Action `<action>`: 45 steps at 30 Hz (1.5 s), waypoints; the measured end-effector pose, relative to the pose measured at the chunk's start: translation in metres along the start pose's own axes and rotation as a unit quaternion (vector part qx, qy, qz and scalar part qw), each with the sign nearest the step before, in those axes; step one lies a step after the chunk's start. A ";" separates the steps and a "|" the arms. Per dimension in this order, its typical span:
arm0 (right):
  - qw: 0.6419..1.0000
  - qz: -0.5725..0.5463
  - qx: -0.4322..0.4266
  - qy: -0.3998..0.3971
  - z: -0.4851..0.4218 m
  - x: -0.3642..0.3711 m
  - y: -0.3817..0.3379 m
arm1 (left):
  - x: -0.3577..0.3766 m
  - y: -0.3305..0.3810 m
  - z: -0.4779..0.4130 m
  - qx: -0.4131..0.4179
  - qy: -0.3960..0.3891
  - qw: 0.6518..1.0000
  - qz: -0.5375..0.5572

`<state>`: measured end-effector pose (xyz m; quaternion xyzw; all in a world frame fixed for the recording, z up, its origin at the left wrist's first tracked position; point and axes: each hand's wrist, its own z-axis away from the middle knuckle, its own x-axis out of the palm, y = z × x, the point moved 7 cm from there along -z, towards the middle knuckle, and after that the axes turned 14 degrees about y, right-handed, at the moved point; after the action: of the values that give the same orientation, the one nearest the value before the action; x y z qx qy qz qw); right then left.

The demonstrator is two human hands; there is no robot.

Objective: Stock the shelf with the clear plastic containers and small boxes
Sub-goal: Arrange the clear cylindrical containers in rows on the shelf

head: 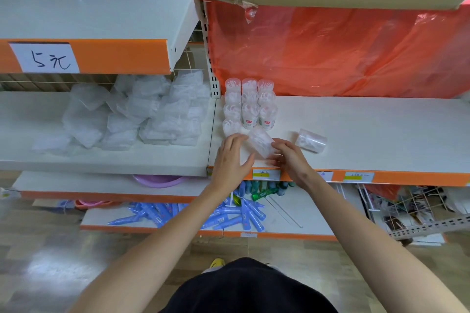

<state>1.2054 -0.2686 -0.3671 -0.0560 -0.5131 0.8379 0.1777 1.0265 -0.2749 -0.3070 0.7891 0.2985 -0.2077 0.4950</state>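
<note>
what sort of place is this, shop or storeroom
Most likely a small retail shop being restocked: an orange-edged display shelf with printed price labels on its front, a handwritten price sign, and clear containers lined up in rows.

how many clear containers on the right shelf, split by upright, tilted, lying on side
upright containers: 10
tilted container, between left hand and right hand: 1
container lying on its side: 1
total: 12
</note>
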 end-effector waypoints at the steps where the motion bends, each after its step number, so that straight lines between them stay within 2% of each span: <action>1: 1.000 -0.014 0.006 0.002 0.001 0.001 0.002 | 0.005 -0.009 0.004 -0.072 -0.028 0.996 0.040; 3: 0.999 -0.034 0.012 0.003 0.004 0.007 0.002 | 0.017 -0.023 0.011 -0.214 -0.082 0.967 0.116; 4: 0.999 -0.040 0.012 0.002 0.006 0.010 0.002 | 0.021 -0.029 0.013 -0.257 -0.082 0.953 0.138; 9: 0.999 -0.045 -0.009 -0.029 0.011 0.024 -0.001 | 0.029 -0.042 0.002 -0.340 -0.043 0.920 0.189; 12: 0.999 -0.043 -0.011 -0.032 0.009 0.024 0.005 | 0.036 -0.035 -0.007 -0.355 -0.076 0.905 0.221; 17: 0.999 -0.015 -0.024 0.025 0.001 0.015 0.013 | 0.050 -0.037 -0.009 -0.387 -0.109 0.885 0.234; 21: 0.999 -0.012 -0.023 0.023 0.000 0.014 0.014 | 0.057 -0.039 -0.007 -0.402 -0.108 0.876 0.242; 32: 0.994 0.084 -0.063 0.038 -0.007 0.018 0.015 | 0.059 -0.045 -0.006 -0.411 -0.105 0.866 0.266; 39: 0.999 -0.032 -0.005 0.007 -0.003 0.016 0.013 | 0.059 -0.044 -0.006 -0.408 -0.124 0.860 0.280; 45: 0.999 -0.003 -0.040 0.006 -0.002 0.014 0.014 | 0.056 -0.045 -0.007 -0.409 -0.129 0.856 0.290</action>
<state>1.1896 -0.2683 -0.3794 -0.0664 -0.5454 0.8159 0.1803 1.0378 -0.2391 -0.3686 0.5327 0.0478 -0.0140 0.8448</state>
